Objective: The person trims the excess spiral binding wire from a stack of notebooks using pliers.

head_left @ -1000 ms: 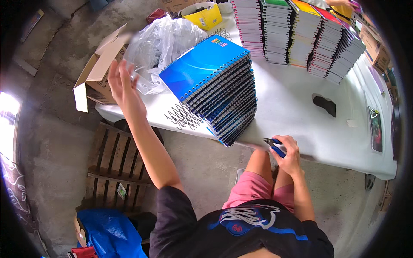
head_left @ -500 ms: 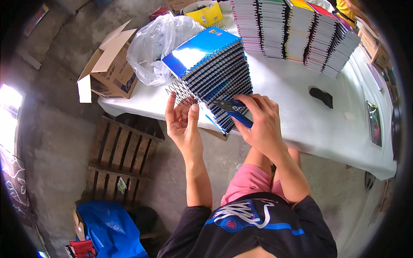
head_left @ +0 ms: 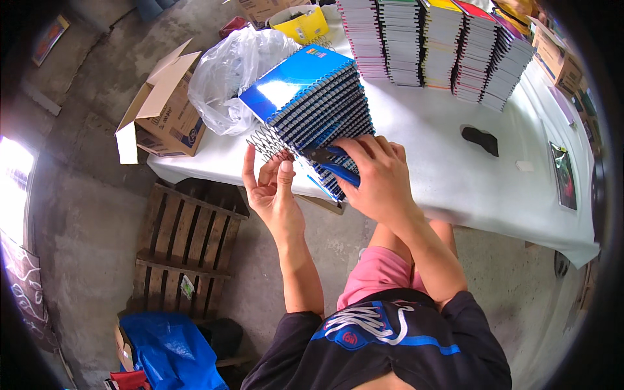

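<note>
A tall stack of blue spiral-bound notebooks (head_left: 296, 81) stands at the near edge of the table, black wire bindings toward me. Dark wire coils (head_left: 265, 140) show at its lower left. Around the end of these coils are the fingers of my left hand (head_left: 272, 198), thumb and curled fingers close together, index finger stretched up alongside. My right hand (head_left: 380, 179) grips blue-handled pliers (head_left: 341, 171), their dark jaws pointing left at the bindings low on the stack. Exactly what the jaws touch is too small to tell.
Left of the stack are a clear plastic bag (head_left: 227, 84) and an open cardboard box (head_left: 166, 123). A yellow container (head_left: 300, 26) stands behind. Tall notebook stacks (head_left: 403, 52) line the far side of the white table (head_left: 442, 143). A dark cloth piece (head_left: 480, 140) lies right; a wooden pallet (head_left: 182, 247) lies below left.
The view has shifted slightly. My right hand and the pliers have moved a little left and down along the bindings, nearer my left hand. My left hand keeps its place by the coils.
</note>
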The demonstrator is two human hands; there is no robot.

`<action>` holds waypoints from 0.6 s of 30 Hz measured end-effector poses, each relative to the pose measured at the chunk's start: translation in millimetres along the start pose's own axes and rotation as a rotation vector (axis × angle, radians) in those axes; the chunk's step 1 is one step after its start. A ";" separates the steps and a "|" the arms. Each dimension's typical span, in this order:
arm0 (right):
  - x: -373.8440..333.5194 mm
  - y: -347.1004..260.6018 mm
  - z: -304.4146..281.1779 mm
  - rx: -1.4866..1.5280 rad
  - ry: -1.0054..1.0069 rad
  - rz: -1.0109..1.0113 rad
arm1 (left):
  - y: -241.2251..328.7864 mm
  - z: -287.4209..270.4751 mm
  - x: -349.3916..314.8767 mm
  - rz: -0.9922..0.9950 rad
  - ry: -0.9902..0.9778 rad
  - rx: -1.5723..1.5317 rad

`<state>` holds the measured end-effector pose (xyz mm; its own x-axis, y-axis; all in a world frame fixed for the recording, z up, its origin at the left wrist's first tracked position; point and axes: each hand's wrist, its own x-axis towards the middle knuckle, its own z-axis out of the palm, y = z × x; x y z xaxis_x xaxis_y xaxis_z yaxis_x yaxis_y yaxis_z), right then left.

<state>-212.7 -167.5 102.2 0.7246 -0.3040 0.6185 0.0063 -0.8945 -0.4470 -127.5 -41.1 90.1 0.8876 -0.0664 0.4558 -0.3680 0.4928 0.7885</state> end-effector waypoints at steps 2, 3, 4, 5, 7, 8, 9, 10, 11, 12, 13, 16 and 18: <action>1.8 -3.5 -0.4 -0.022 0.003 -0.010 | -0.4 -1.4 -0.5 -0.006 0.001 0.017; 2.7 -5.1 -0.6 -0.035 0.022 -0.023 | -0.9 -2.2 -0.7 -0.009 0.002 0.025; 3.1 -5.6 -0.6 -0.047 0.041 -0.037 | -1.9 -2.9 -0.5 -0.007 0.003 0.022; 3.0 -4.8 0.4 -0.031 0.011 -0.028 | -2.7 -3.4 -0.1 -0.004 0.003 0.019; 2.8 -1.9 4.5 0.001 -0.047 -0.013 | -4.3 -4.4 -0.1 0.013 0.006 0.037; 3.5 0.2 5.6 0.015 -0.058 -0.008 | -5.8 -4.1 -0.2 0.026 0.006 0.055; 4.3 2.5 6.5 0.029 -0.068 -0.003 | -6.7 -3.4 -0.3 0.039 0.007 0.073; 4.6 4.2 7.5 0.044 -0.078 0.001 | -7.1 -0.6 -1.0 0.068 0.010 0.116; 4.0 5.4 9.3 0.040 -0.079 0.010 | -6.8 3.9 -2.1 0.096 0.011 0.161; 3.3 6.5 11.0 0.036 -0.079 0.019 | -7.0 6.9 -3.2 0.125 0.012 0.205; 2.6 7.3 11.6 0.032 -0.080 0.028 | -8.7 7.0 -4.5 0.153 0.001 0.269; 0.8 7.3 3.7 -0.002 -0.007 -0.036 | -6.9 5.9 -3.9 0.156 0.034 0.253; 3.0 5.1 -1.7 -0.032 0.055 -0.041 | -6.7 4.3 -4.2 0.147 0.029 0.232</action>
<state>-211.6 -173.6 102.9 0.6852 -0.2835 0.6709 0.0123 -0.9165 -0.3999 -130.0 -47.9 84.6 0.8263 0.0178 0.5629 -0.5441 0.2830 0.7898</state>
